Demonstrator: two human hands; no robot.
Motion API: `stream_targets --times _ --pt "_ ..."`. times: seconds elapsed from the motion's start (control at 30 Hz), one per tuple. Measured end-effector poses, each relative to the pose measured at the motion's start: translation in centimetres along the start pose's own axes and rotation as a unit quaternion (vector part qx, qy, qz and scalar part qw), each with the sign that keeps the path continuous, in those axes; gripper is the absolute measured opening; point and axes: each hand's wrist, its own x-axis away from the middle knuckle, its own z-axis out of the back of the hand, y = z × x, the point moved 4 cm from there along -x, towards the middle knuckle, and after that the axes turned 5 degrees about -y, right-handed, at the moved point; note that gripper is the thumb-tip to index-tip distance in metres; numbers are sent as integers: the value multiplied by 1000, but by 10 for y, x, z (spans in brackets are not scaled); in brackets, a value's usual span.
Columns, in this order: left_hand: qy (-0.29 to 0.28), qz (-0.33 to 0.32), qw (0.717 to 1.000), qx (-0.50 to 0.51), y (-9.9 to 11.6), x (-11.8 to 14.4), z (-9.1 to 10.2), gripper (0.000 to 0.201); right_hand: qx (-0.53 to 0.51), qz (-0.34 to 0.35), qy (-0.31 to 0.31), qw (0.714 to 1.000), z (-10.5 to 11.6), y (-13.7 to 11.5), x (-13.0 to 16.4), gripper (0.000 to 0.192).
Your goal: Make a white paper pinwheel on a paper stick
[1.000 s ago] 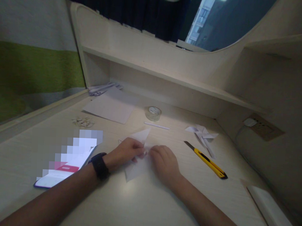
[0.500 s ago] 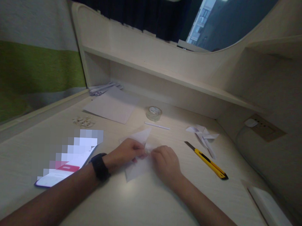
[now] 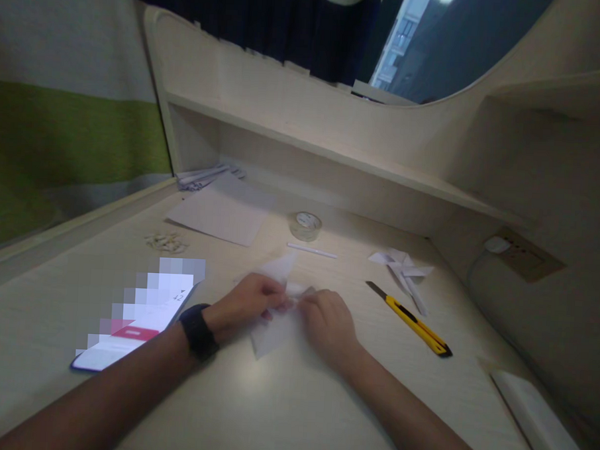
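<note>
A white paper pinwheel [image 3: 270,338] lies between my hands at the middle of the desk, its pointed blades showing past my fingers. My left hand [image 3: 254,299], with a black watch on the wrist, pinches the paper near its centre from the left. From the right, my right hand [image 3: 328,319] has its fingers curled closed on the paper, close to the left fingertips. Whatever small piece sits between the two sets of fingertips is blurred. Beyond the hands rests a thin white paper stick [image 3: 311,250].
A roll of clear tape [image 3: 307,226] stands behind the stick. On the right lie a yellow utility knife [image 3: 417,326], blade out, and a paper pinwheel on a stick [image 3: 404,273]. A lit phone [image 3: 141,331], small pale pieces [image 3: 166,242] and paper sheets [image 3: 224,212] are left.
Both hands stay almost in place, with small finger movements. The blades of the paper between them have shifted slightly, and a flap near the right fingertips shows more.
</note>
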Motion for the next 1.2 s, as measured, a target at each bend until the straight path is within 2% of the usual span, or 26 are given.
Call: stream_targets --times 0.17,0.3,0.47,0.57,0.67,0.87,1.2 --pt "-20 -9 1000 12 11 4 -2 22 -42 -44 38 997 9 6 -1 15" --pt "15 -42 993 -109 7 -1 0 21 -60 -58 53 995 13 8 0 11" --pt "48 -116 957 -260 8 -2 2 24 -66 -62 48 995 14 6 -1 12" --pt "68 -145 941 -298 10 0 3 26 -66 -69 38 995 13 7 0 13" --pt "58 -128 949 -282 10 0 4 27 -68 -74 32 994 11 7 1 14" --pt "9 -69 982 -176 15 4 4 30 -79 -86 35 993 11 8 2 13" --pt "-28 -64 990 -123 13 4 0 28 -155 -79 63 983 17 8 1 19"
